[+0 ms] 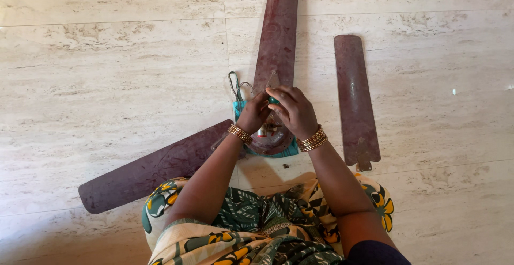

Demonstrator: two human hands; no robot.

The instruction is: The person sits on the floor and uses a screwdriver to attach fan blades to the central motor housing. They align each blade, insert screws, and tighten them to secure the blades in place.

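Head view shows both hands at frame centre, left hand [253,114] and right hand [293,111] pinched together on a small green tool [273,100] over the fan hub [269,139], which looks heavy, rigid metal, best gripped by its rim.

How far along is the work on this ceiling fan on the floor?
One blade already lies detached to the right. Two blades remain joined to the motor hub. The left hand and right hand work together over the hub around a small green-tipped tool.
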